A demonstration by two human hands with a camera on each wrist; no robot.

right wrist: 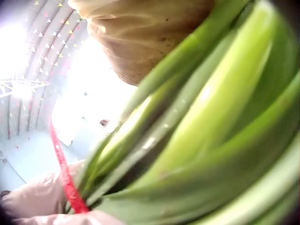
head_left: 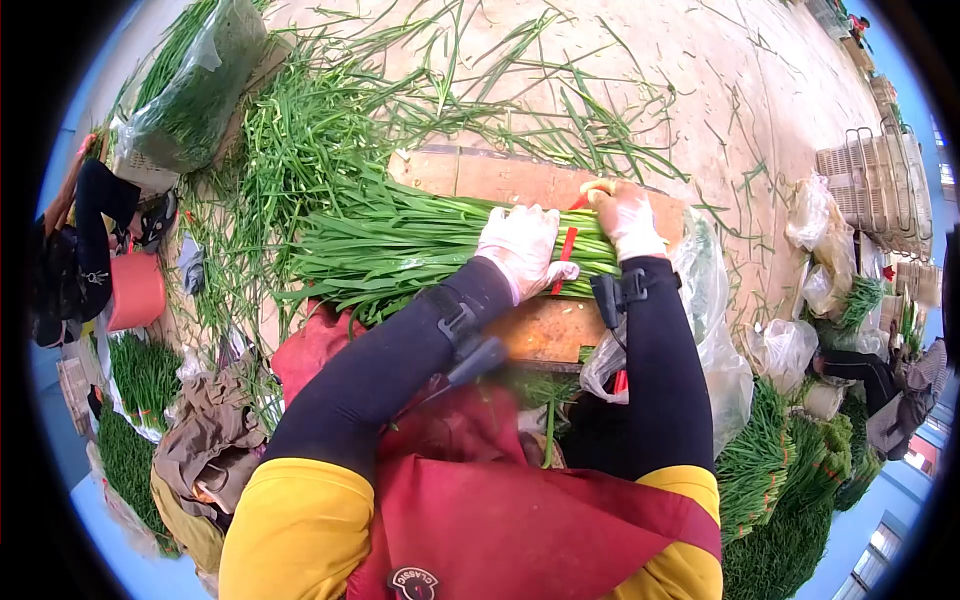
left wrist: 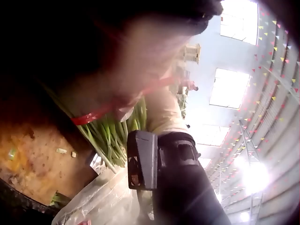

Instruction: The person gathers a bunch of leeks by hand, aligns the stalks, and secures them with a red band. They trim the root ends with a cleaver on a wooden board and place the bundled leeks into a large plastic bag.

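Observation:
A thick bundle of garlic chives (head_left: pixel 400 235) lies across a wooden board (head_left: pixel 480 175), its leaves fanning out to the left. A red tie (head_left: pixel 566 255) crosses the stalks near their right end. My gloved left hand (head_left: pixel 520 245) grips the bundle from above, just left of the tie, its thumb beside the red strip. At the far side of the stalks my gloved right hand (head_left: pixel 628 220) pinches the tie, fingers curled. In the left wrist view the red tie (left wrist: pixel 93 115) runs taut over the stalks. Close-up stalks (right wrist: pixel 201 126) fill the right wrist view, with the right glove (right wrist: pixel 150 37) above.
Loose chives (head_left: pixel 310 150) are heaped at the back left, with scattered leaves beyond the board. A clear plastic bag (head_left: pixel 715 320) hangs by the right forearm. Stacked bundles (head_left: pixel 790 490) lie at the lower right, plastic crates (head_left: pixel 870 185) farther back. Another person (head_left: pixel 80 240) is at the left.

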